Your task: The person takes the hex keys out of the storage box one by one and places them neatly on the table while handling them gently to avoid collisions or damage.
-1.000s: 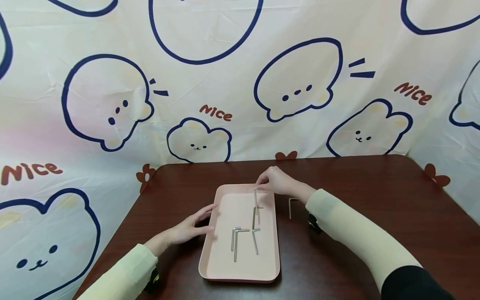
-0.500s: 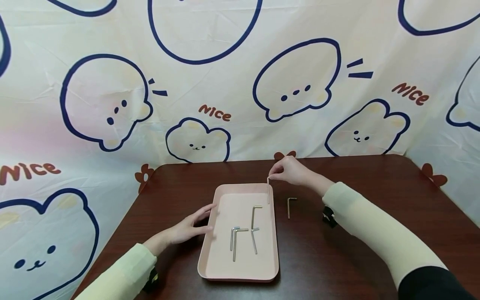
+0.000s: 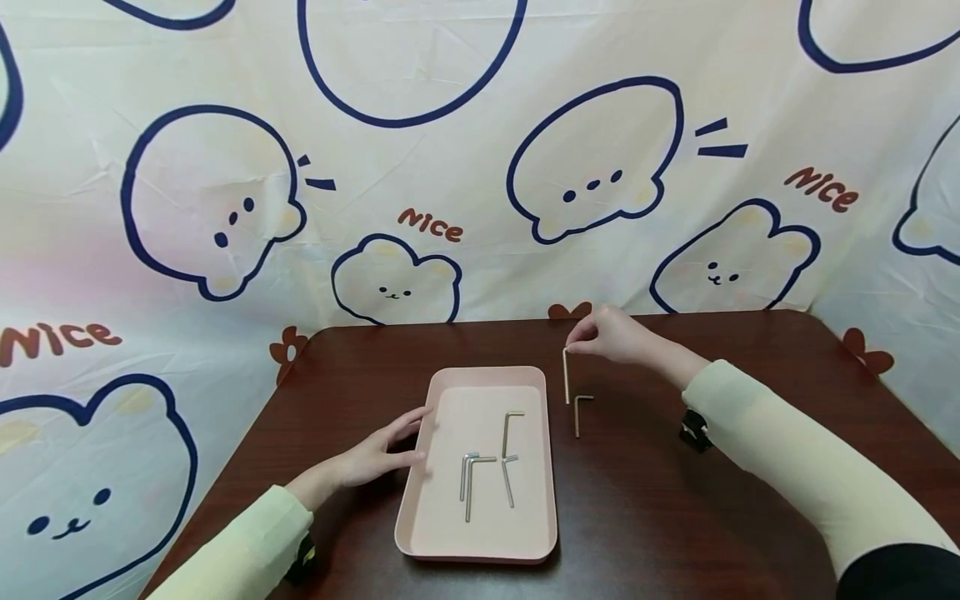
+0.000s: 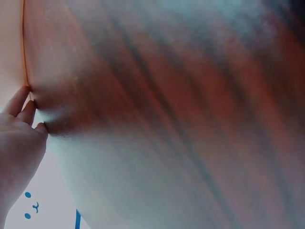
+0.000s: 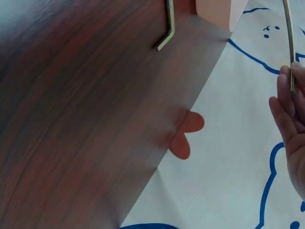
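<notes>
My right hand (image 3: 611, 335) pinches an L-shaped hex key (image 3: 566, 379) by its bent end. Its long arm hangs down, just right of the tray's far right corner. In the right wrist view the held hex key (image 5: 289, 36) rises from the fingertips at the right edge. Close below it in the head view, another hex key (image 3: 577, 418) lies on the table. My left hand (image 3: 367, 454) rests its extended fingers against the left side of the pink tray (image 3: 438, 521). Inside the tray lie several hex keys, two side by side (image 3: 469, 492) and others to their right (image 3: 506, 433).
The dark brown wooden table (image 3: 675, 508) spreads around the tray. Behind it hangs a pale cloth (image 3: 480, 167) with cartoon bear outlines, meeting the table's back edge. A black device is strapped at each wrist, over pale sleeves (image 3: 795, 450).
My right hand has carried the hex key from over the tray rightward, past its rim, to above the table near the loose key. The left hand stays at the tray's side.
</notes>
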Action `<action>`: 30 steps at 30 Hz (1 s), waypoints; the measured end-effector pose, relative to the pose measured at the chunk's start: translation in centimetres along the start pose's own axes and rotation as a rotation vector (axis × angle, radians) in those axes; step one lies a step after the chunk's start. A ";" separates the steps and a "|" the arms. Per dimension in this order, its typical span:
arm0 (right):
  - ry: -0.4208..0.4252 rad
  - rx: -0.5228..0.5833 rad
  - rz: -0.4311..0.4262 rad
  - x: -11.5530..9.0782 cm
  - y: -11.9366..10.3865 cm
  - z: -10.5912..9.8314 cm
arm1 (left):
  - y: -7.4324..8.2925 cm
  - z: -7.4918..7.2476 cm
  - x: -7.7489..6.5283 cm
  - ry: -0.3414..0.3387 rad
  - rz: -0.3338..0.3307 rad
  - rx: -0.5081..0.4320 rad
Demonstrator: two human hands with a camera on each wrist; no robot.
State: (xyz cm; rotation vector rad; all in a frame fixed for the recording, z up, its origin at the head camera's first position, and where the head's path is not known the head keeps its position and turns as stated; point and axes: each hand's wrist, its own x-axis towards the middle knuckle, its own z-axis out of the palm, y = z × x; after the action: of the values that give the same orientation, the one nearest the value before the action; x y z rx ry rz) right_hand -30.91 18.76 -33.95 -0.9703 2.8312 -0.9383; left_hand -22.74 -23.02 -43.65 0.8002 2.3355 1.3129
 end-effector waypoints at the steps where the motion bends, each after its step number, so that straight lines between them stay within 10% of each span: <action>1: 0.002 0.002 0.006 -0.2 0.2 0.0 | 0.0 0.0 0.0 0.001 0.002 0.002; 30: -0.061 0.052 0.124 -4.4 4.2 -1.0 | -0.1 0.0 0.1 -0.002 -0.019 -0.016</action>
State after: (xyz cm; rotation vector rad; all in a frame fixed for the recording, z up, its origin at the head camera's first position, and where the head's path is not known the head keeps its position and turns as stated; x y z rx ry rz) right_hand -29.88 24.48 -36.18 -0.7935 2.7643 -0.9468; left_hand -22.84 -22.98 -43.78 0.7719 2.3224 1.3211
